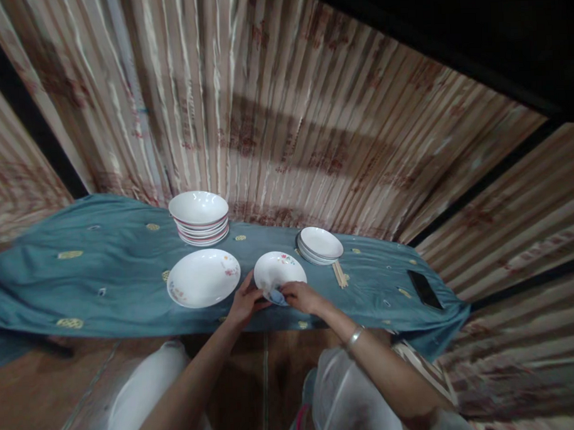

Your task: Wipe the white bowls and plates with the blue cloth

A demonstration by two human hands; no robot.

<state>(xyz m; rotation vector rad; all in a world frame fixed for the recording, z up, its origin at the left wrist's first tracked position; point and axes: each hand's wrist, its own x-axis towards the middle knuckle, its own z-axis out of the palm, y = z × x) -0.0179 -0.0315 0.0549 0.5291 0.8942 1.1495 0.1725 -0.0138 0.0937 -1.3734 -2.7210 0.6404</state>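
One small floral plate [282, 268] is near the front edge of the cloth-covered counter [129, 270] in the head view; whether it is slightly lifted, I cannot tell. The left hand [246, 298] has its grip on the near-left rim, probably to steady the plate, while the right hand's [303, 296] grip pinches a crumpled blue cloth [277, 297] against the near side. An oval plate [204, 279] lies just left. Behind, the bowl stack [200, 221] and the plate stack [320, 244] stand apart, presumably leaving working room between; wooden sticks [339, 274] lie beside the latter.
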